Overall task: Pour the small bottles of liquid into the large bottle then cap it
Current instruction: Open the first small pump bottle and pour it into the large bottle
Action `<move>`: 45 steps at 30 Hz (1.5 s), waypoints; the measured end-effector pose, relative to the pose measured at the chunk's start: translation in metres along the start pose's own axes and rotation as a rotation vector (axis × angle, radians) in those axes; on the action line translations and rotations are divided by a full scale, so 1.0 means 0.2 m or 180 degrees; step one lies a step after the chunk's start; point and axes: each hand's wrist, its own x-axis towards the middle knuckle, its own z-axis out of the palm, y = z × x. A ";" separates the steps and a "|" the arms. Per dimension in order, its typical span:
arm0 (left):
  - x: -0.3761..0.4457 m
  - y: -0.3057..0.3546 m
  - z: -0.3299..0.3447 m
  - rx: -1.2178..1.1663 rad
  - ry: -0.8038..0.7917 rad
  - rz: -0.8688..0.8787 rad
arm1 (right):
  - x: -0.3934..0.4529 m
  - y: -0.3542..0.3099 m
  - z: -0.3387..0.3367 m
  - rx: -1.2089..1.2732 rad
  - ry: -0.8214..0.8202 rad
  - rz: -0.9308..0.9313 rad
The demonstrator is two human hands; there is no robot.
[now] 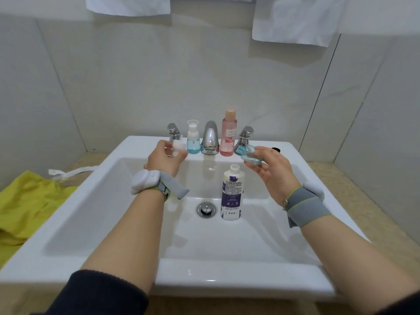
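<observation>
The large white bottle with a purple label [231, 194] stands uncapped in the sink basin, right of the drain. My right hand [271, 172] holds a small clear-blue bottle [248, 155], tilted on its side above and right of the large bottle's mouth. My left hand [166, 159] is raised near the left tap and pinches a small white cap [178, 146], blurred. A small blue pump bottle [193, 138] and a tall pink bottle [229, 133] stand on the back ledge beside the faucet.
The white sink [204, 264] fills the middle, with a chrome faucet [210, 138], two tap handles and a drain [206, 209]. A yellow cloth [29, 205] lies on the counter at left. White towels hang on the wall above. A small black object [276, 149] sits behind my right hand.
</observation>
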 end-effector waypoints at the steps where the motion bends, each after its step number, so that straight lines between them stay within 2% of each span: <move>1: -0.02 0.01 -0.01 -0.0157 -0.0216 0.0048 | -0.01 0.00 0.00 -0.0015 0.0000 0.0006; 4: -0.08 0.04 -0.02 -0.0554 -0.0912 0.0190 | -0.04 -0.01 0.01 -0.0157 -0.0028 0.0002; 7: -0.16 0.09 -0.03 -0.1044 -0.1440 0.0101 | -0.07 -0.02 0.00 -0.0342 -0.0070 -0.0051; 10: -0.22 0.10 -0.05 -0.1080 -0.1748 0.0055 | -0.09 -0.03 -0.01 -0.0468 -0.0108 -0.0065; 15: -0.27 0.11 -0.06 -0.1448 -0.1983 -0.0176 | -0.12 -0.03 0.00 -0.0733 -0.0289 -0.0127; 23: -0.31 0.13 -0.03 -0.1410 -0.2037 0.0013 | -0.19 -0.02 -0.01 -0.0871 -0.0586 -0.0138; 31: -0.28 0.12 -0.05 -0.1666 -0.1852 -0.0060 | -0.18 -0.03 -0.02 -0.0830 -0.0535 -0.0205; 37: -0.30 0.11 -0.03 -0.1315 -0.2064 0.0211 | -0.19 0.02 -0.01 -0.1173 -0.0877 -0.0025; 45: -0.29 0.12 -0.05 -0.1312 -0.2005 0.0378 | -0.20 0.01 0.00 -0.0859 -0.0891 0.0346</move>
